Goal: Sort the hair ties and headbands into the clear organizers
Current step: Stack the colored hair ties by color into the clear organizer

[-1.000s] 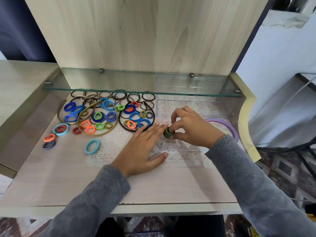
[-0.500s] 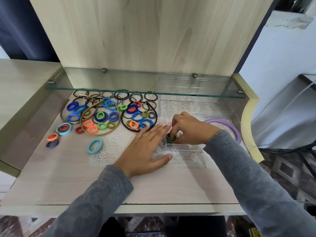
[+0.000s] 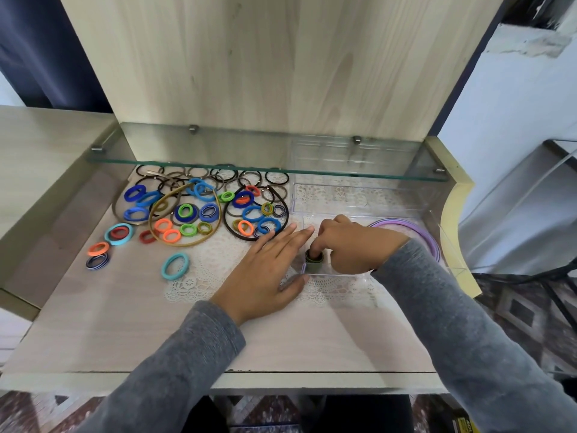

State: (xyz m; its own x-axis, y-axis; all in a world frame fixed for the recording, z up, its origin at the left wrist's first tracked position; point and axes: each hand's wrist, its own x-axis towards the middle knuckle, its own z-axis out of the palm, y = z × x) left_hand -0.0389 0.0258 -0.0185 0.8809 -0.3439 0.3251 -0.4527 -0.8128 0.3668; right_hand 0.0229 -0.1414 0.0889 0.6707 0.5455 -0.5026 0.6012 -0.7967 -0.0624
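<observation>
A small stack of green hair ties [image 3: 313, 260] stands in the near-left corner of a clear organizer [image 3: 338, 275], pinched by my right hand [image 3: 352, 245], whose fingertips reach down into the box. My left hand [image 3: 268, 270] lies flat on the lace mat, fingers spread, its thumb against the organizer's left wall. A second clear organizer [image 3: 359, 198] stands behind the first. Many loose colored hair ties [image 3: 199, 210] and thin headbands [image 3: 184, 220] are spread at the back left. Purple headbands [image 3: 418, 232] lie to the right of my right hand.
A glass shelf [image 3: 265, 165] juts out over the back of the desk, above the ties and the rear organizer. A teal tie [image 3: 175, 266] and an orange tie [image 3: 98, 249] lie apart on the left. The desk's front edge [image 3: 281, 375] runs below my forearms.
My right hand has lowered the stack of green ties from above the organizer's rim down into its near-left corner. My left hand stays flat beside the box.
</observation>
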